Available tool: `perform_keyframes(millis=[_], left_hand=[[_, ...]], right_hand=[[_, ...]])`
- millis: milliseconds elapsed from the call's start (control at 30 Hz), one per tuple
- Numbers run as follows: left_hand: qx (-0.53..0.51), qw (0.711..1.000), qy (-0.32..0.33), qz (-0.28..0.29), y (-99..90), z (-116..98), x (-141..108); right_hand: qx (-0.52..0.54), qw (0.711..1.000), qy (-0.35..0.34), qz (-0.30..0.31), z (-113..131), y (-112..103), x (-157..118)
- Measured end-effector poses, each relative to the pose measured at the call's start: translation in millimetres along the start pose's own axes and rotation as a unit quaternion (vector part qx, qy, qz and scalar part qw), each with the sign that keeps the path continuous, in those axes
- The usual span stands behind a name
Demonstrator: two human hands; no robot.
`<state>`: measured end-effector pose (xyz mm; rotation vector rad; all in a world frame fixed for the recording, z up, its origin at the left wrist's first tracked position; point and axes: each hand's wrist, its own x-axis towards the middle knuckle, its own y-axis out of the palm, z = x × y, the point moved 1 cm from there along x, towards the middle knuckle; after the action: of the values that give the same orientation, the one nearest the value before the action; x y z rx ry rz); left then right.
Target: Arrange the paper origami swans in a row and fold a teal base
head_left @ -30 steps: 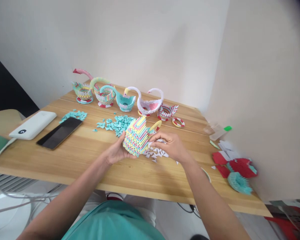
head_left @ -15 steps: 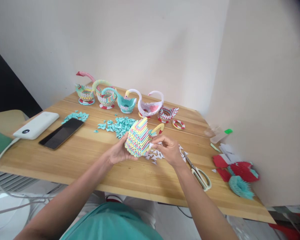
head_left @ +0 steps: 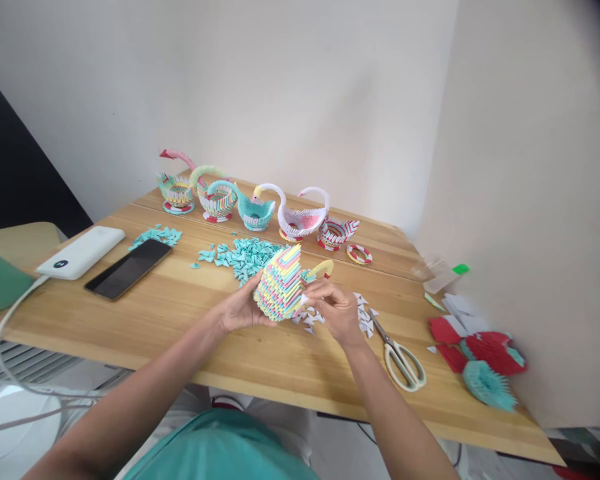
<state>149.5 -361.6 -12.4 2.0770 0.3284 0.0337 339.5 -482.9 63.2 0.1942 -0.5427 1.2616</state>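
Observation:
My left hand is wrapped round a folded-paper swan striped in yellow, pink and turquoise, held tilted above the table. The swan's curved yellow neck points to the right. Between thumb and fingertips, my right hand pinches a small white paper triangle against the swan's right side. Whether the triangle is seated on the swan I cannot tell. White folded triangles lie scattered behind and below my right hand. A heap of turquoise triangles lies just behind the swan.
Several finished paper swans stand along the back, beside a red-and-white ring. Scissors lie right of my right hand. A phone and white power bank lie left. Red paper pieces and a turquoise spiky piece lie far right.
The whole view has shifted slightly. My left hand still holds the swan, and my right hand keeps its pinch on the white triangle at the swan's side.

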Motion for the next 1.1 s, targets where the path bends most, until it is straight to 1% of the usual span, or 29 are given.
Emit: perform_keyframes(millis=[133, 333, 433, 533, 633, 767, 867, 967, 1100], left_hand=[[0.011, 1.000, -0.004, -0.019, -0.1, 0, 1], [0.046, 0.997, -0.015, -0.066, 11.4, -2, 0], [0.046, 0.996, -0.020, -0.068, 15.9, -2, -1], [0.051, 0.996, -0.020, -0.066, 16.2, -1, -1], [0.068, 0.995, -0.009, -0.078, 14.5, -3, -1], [0.114, 0.989, 0.011, -0.098, 17.7, -10, -5], [0.156, 0.980, 0.031, -0.121, 23.4, -15, -9], [0.176, 0.974, 0.056, -0.132, 25.7, -17, -11], [0.143, 0.979, 0.080, -0.120, 21.8, -16, -8]], right_hand=[[0.011, 1.000, -0.026, 0.004, 2, -2, -2], [-0.007, 0.999, -0.050, -0.006, 3, -3, -5], [0.006, 0.998, -0.061, -0.021, 3, -1, -8], [0.012, 0.997, -0.072, -0.039, 2, 0, -11], [-0.004, 0.997, -0.074, -0.028, 3, -2, -11], [-0.058, 0.997, -0.041, 0.026, 11, -9, -8], [-0.118, 0.991, 0.016, 0.059, 20, -12, -6], [-0.157, 0.983, 0.072, 0.066, 26, -11, -4], [-0.158, 0.980, 0.107, 0.059, 32, -7, 0]])
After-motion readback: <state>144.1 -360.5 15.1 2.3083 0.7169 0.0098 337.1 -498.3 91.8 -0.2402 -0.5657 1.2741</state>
